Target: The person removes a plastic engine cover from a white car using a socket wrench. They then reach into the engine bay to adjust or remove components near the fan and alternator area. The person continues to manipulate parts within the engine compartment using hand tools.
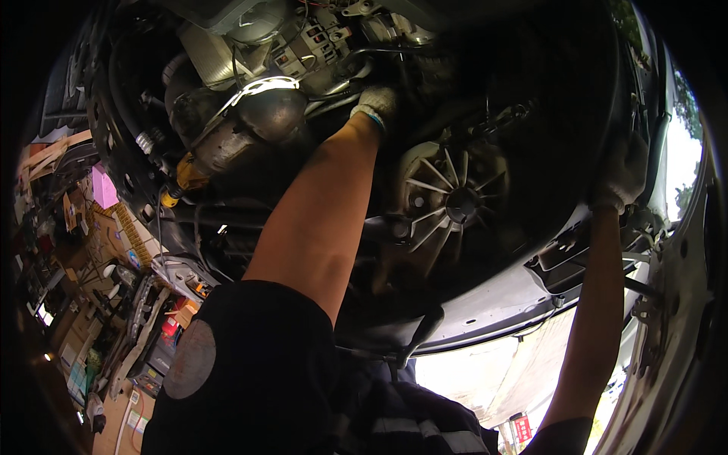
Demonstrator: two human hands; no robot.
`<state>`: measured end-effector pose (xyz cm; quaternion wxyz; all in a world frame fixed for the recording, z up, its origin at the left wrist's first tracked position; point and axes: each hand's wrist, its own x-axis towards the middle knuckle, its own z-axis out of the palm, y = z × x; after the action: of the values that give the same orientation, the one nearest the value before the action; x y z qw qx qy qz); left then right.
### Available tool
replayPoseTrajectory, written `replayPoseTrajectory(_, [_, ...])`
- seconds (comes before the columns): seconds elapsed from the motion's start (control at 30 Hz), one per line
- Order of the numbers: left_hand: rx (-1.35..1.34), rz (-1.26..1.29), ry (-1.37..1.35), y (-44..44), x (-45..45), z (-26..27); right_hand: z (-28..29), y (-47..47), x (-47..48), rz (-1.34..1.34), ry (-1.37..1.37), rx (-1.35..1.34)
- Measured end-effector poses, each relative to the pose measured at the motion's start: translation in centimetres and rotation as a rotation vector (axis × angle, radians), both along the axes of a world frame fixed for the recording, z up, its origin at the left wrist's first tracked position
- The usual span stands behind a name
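Observation:
My left hand (376, 103), in a pale knitted work glove with a blue cuff edge, reaches in among the dark mechanical parts of a vehicle. Its fingers are lost in shadow beside metal pipes (336, 103), so what they touch is hidden. Below and right of it is a round metal housing (424, 162) with radial ribs and a dark hub. A rounded dark metal part (274, 114) lies to its left, under a bright looped band (267, 85). My right hand (620, 176), also gloved, is at the vehicle's outer edge on the right; its grip is too dark to make out.
Left of the glove are a yellow fitting (169, 198) and a perforated dark frame (128, 182). A ribbed metal block (213, 54) sits above. Loose parts, cartons and a red object (169, 326) clutter the workshop at left. A red sign with writing (522, 428) hangs outside.

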<state>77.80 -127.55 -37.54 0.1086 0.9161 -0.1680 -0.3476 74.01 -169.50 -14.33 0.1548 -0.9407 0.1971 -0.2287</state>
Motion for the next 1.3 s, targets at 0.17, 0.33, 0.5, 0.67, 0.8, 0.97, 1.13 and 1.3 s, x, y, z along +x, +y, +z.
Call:
replayPoseTrajectory(0.17, [0.079, -0.101, -0.016, -0.4, 0.1, 1.6, 0.3, 0.4, -0.1, 0.004, 0.015, -0.056])
replayPoseTrajectory(0.33, [0.038, -0.008, 0.024, -1.0, 0.5, 2.6, 0.7, 1.0, -0.1, -0.027, 0.031, -0.063])
replayPoseTrajectory(0.5, [0.033, -0.023, 0.001, -0.8, 0.5, 3.1, 0.7, 1.1, 0.2, -0.031, 0.031, -0.113])
replayPoseTrajectory(0.67, [-0.111, 0.056, -0.061, -0.2, -0.3, 3.5, 0.4, 0.5, 0.1, -0.026, 0.039, -0.093])
replayPoseTrajectory(0.8, [-0.171, 0.131, -0.027, -0.2, -0.4, 2.6, 0.6, 0.5, 0.4, -0.021, 0.04, -0.094])
replayPoseTrajectory(0.97, [-0.138, 0.051, -0.049, -0.1, 0.1, 1.4, 4.8, 3.8, -0.8, 0.092, 0.124, 0.026])
replayPoseTrajectory(1.13, [-0.112, 0.046, 0.014, -0.3, 0.1, 1.3, 9.8, 13.6, -4.4, 0.679, 0.245, 0.005])
replayPoseTrajectory(1.3, [-0.152, 0.042, -0.007, -0.7, 0.3, 0.6, 11.4, 22.8, -2.1, 0.783, 0.683, 0.029])
